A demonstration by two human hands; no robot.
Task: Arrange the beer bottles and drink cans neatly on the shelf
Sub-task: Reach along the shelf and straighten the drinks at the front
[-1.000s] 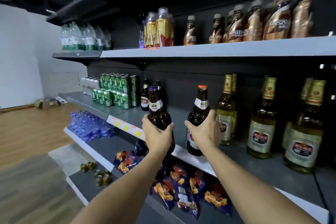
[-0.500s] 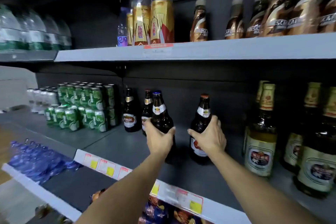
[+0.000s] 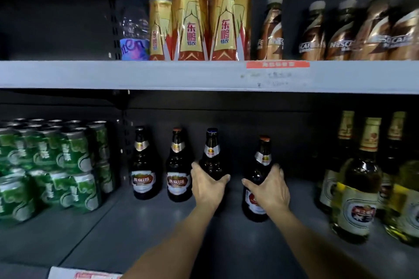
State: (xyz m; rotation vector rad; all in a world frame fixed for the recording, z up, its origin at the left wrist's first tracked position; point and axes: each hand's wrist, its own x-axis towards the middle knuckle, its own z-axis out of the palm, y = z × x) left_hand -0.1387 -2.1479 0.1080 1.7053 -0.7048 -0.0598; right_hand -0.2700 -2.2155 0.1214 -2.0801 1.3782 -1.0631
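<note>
My left hand [image 3: 207, 184] grips a dark brown beer bottle with a blue cap [image 3: 211, 154], upright on the grey shelf [image 3: 140, 226]. My right hand [image 3: 268, 186] grips a second dark bottle with an orange cap [image 3: 260, 165], standing a little nearer and to the right. Two matching dark beer bottles [image 3: 142, 165] [image 3: 178, 170] stand upright at the back, just left of my left hand. Stacked green drink cans [image 3: 56, 163] fill the shelf's left end.
Pale gold-foil beer bottles [image 3: 358, 188] crowd the right end. The upper shelf's front edge [image 3: 158, 75] runs overhead, carrying yellow energy drinks [image 3: 229, 22], a water bottle [image 3: 133, 29] and brown coffee bottles [image 3: 340, 29]. A dark back panel closes the shelf behind.
Both hands have carried their bottles deeper onto the shelf, toward the two dark bottles at the back. The view has moved in closer and higher.
</note>
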